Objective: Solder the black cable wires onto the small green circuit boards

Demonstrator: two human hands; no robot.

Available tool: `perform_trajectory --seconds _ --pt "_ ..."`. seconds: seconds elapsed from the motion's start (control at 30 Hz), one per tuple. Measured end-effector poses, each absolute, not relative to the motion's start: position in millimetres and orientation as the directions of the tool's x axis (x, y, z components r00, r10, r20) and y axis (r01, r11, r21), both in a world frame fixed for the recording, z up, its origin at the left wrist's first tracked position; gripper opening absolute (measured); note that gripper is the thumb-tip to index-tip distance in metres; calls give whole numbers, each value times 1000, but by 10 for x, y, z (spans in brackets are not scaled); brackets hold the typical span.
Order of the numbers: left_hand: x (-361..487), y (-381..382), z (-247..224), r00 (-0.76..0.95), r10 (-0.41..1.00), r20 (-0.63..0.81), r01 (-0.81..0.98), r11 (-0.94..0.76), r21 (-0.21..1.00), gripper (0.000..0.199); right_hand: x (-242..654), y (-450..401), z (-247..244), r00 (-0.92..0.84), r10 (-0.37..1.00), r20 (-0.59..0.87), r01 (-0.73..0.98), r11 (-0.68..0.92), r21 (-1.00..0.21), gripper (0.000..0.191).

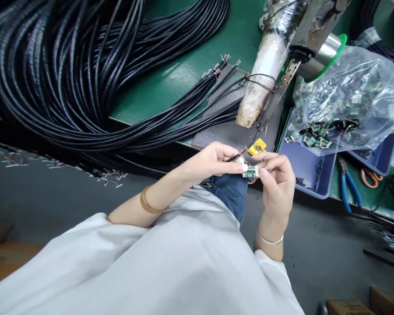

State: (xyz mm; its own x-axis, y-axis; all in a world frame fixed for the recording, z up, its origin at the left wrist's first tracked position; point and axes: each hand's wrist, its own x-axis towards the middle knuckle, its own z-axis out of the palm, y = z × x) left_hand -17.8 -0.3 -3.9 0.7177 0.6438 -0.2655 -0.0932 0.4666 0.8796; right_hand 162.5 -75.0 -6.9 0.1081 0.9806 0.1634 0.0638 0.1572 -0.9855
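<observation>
A small green circuit board (pixel 251 172) is held between my two hands, just in front of the table's edge. My left hand (pixel 213 162) pinches the board's left end together with the stripped end of a black cable (pixel 235 156). On the other side, my right hand (pixel 277 179) has thumb and fingers closed at the board's right end. Right behind the fingers lies a yellow piece (pixel 257 147). Above it hangs a soldering iron (pixel 262 124), its tip pointing down beside a white wrapped tube (pixel 256 87).
Big coils of black cable (pixel 52 65) fill the left of the green table (pixel 157 83). At the right are a purple tray (pixel 315 164), a plastic bag of boards (pixel 351 92), a solder spool (pixel 325 57), blue-handled pliers (pixel 348 188) and orange-handled scissors (pixel 370 178).
</observation>
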Motion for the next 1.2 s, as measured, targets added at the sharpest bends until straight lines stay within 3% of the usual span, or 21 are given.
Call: perform_trajectory --seconds 0.17,0.37,0.47,0.53,0.6,0.67,0.73,0.8,0.87,0.9,0.93,1.0,1.07,1.2 --pt "-172 -2 -6 769 585 -258 -50 457 888 36 1713 -707 -115 -83 988 130 -40 127 -991 32" --pt "-155 1 6 775 586 -237 -72 455 888 36 1698 -751 -66 -29 984 174 -58 172 -983 25" --pt "-112 -49 -55 672 703 -235 -96 398 912 29 1689 -809 12 57 979 196 -47 199 -979 20" --pt "-55 -131 -95 496 863 -101 -101 173 980 22 1688 -843 73 243 927 286 107 267 -958 14" --pt "8 -239 -109 339 924 176 34 -199 979 14 1695 -867 127 436 765 474 421 292 -859 12" --pt "52 -331 -91 391 837 383 207 -486 849 19 1711 -879 164 468 577 669 697 224 -681 19" --pt "53 -364 -67 558 742 371 261 -581 771 30 1729 -882 176 416 491 765 811 179 -556 24" --pt "5 -317 -69 757 617 215 148 -483 863 36 1735 -879 165 396 483 781 822 193 -536 23" --pt "-78 -217 -111 923 381 56 -12 -115 993 37 1718 -871 138 400 519 755 795 214 -568 20" --pt "-122 -164 -143 947 321 -6 -35 120 992 38 1701 -867 122 398 544 739 781 221 -584 18" --pt "-163 -118 -175 939 340 -52 -61 314 947 39 1678 -862 105 390 567 725 773 225 -593 18" --pt "-218 -66 -228 885 441 -149 -130 543 830 37 1621 -854 75 361 602 713 775 232 -588 17" --pt "-229 -68 -248 818 535 -214 -198 610 767 33 1558 -849 55 342 625 701 767 246 -593 17" --pt "-171 -136 -209 736 631 -245 -253 592 765 29 1456 -847 43 357 697 621 643 299 -705 16"
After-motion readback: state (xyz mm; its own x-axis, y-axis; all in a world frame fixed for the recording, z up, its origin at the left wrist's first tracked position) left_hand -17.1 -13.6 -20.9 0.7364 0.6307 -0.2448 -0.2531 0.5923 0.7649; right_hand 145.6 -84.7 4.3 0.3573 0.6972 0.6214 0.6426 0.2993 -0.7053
